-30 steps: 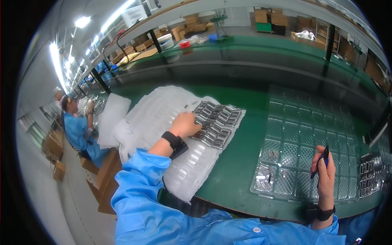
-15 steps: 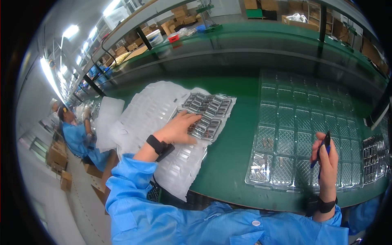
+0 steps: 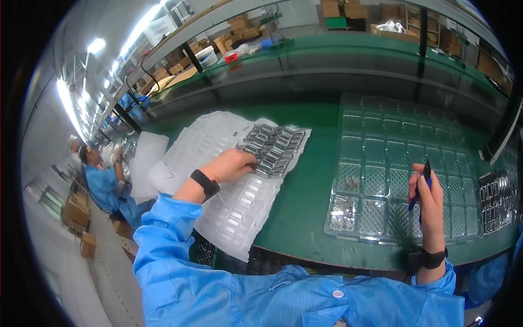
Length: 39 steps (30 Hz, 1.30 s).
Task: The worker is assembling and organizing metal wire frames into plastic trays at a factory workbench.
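Note:
My left hand (image 3: 231,165) reaches over the white padded sheet (image 3: 218,136), its fingers bent and pinched together at the near-left edge of a block of small shiny metal parts (image 3: 275,146). What lies between those fingertips is hidden. In my right hand (image 3: 429,192) are blue-handled pliers (image 3: 427,171), their dark tip pointing up and away from me. That hand hovers over a clear plastic tray (image 3: 376,235) with many square compartments. Loose metal pieces (image 3: 343,212) fill its near-left compartment, and a few pieces (image 3: 351,182) lie in the one behind.
More metal parts (image 3: 496,191) lie in rows at the right, beside a dark post (image 3: 501,133). The green table (image 3: 302,218) shows between sheet and tray. A shelf beam (image 3: 348,76) crosses behind. A co-worker in blue (image 3: 103,185) sits at the far left.
My left hand has drawn its spread fingers together and moved slightly left off the metal parts. My right hand, still holding the pliers, has shifted a little up and left.

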### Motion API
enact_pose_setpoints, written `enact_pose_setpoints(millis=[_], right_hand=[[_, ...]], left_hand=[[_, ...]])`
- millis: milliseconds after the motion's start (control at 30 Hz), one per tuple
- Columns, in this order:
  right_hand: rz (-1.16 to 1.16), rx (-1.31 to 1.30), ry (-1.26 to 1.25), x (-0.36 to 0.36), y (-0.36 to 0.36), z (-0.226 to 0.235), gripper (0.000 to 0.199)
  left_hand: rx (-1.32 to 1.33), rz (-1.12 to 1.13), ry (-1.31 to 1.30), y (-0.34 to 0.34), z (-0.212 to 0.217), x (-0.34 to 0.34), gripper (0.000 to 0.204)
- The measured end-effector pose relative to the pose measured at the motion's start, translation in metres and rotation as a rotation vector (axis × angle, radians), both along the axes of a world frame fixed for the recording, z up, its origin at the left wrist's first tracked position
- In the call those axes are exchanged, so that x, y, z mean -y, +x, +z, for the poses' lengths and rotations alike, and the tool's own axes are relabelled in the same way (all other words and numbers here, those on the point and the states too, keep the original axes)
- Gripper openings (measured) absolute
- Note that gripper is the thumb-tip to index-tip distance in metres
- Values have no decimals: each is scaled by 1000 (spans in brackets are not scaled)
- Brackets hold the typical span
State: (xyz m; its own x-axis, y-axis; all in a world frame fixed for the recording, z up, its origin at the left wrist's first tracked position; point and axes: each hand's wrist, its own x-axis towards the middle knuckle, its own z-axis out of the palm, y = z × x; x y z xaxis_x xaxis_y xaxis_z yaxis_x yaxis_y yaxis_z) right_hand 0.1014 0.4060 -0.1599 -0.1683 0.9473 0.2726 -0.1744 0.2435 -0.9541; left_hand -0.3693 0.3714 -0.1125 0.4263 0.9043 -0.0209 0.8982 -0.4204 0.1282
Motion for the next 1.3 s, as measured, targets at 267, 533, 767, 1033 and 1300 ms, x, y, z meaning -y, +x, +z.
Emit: enact_pose_setpoints(millis=[267, 533, 767, 1033, 1300], right_hand=[[7, 6, 40, 3, 5, -1, 34], [-20, 171, 70, 33, 1, 21, 32], [246, 291, 207, 50, -38, 48, 27], [262, 198, -77, 38, -24, 14, 13], [-43, 616, 233, 23, -24, -5, 20]], left_hand=[[-179, 306, 751, 15, 17, 15, 19], [950, 571, 793, 146, 89, 87, 9], [1529, 357, -345, 233, 6, 98, 16], [1923, 382, -356, 251, -34, 51, 13], [2173, 431, -573, 246, -41, 36, 8]])
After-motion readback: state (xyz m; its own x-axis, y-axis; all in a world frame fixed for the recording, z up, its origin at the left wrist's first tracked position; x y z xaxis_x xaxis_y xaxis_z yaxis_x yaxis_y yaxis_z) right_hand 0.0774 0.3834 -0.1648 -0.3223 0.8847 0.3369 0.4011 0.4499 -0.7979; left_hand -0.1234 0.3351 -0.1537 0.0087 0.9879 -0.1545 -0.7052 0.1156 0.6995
